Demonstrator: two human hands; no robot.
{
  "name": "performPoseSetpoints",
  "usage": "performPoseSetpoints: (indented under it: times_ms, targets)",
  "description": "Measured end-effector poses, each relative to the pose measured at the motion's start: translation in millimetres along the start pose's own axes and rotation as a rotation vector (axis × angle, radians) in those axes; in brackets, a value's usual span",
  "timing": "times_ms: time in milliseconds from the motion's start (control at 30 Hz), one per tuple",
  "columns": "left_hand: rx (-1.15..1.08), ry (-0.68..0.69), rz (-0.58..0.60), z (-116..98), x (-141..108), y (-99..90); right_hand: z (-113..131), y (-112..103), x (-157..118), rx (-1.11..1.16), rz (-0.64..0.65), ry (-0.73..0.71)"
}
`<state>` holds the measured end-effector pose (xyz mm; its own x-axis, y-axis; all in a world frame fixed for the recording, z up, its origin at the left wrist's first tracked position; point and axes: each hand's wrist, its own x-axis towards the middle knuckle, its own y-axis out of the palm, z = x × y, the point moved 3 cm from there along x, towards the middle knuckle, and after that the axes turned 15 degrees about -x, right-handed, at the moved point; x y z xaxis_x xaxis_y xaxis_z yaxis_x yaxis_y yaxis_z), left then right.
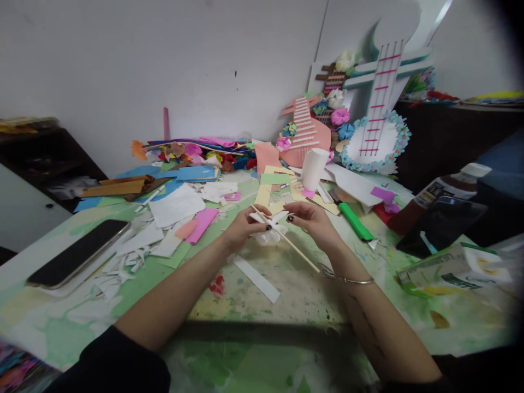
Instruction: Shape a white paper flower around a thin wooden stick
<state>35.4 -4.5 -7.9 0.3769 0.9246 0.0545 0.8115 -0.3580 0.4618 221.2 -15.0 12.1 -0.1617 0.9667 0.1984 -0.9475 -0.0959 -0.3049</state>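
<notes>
In the middle of the head view, a thin wooden stick [301, 252] slants down to the right across a white paper flower [268, 236]. My left hand [248, 225] is closed on the stick and the flower's left side, thumb on top. Close by on the right, my right hand [308, 219] has its fingers bent and pinched at the flower's upper right petal. Below them a white paper strip [257, 278] lies flat on the green, paint-stained table [229, 311].
Paper scraps [141, 237] and a phone [79, 254] lie to the left. A green cutter [354, 221], a brown bottle [438, 196] and a carton [454, 267] are on the right. Behind stand a white roll [314, 169] and paper instruments [374, 134].
</notes>
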Motion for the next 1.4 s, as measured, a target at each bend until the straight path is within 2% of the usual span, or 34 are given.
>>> performPoseSetpoints:
  times_ms: [100, 267, 500, 667, 933, 1233, 1400]
  targets:
    - [0.015, -0.018, 0.054, 1, -2, 3.2, 1, 7, -1, 0.056, 0.061, -0.023]
    - [-0.016, -0.071, 0.066, 3, -1, 2.4, 3, 11, -2, 0.093, 0.041, -0.045]
    - [-0.029, -0.12, 0.121, 6, -3, 4.0, 6, 16, -5, 0.118, 0.141, -0.06]
    - [-0.064, -0.143, 0.156, 6, -3, 5.3, 5, 18, -6, 0.148, 0.16, -0.08]
    - [-0.022, -0.091, 0.194, 4, -1, 4.7, 6, 20, -8, 0.156, 0.153, -0.099]
    - [0.021, -0.069, 0.274, 1, -3, 5.7, 8, 20, -10, 0.036, 0.181, -0.189]
    - [-0.001, -0.059, 0.25, 2, -1, 2.9, 9, 21, -11, -0.024, 0.155, -0.23]
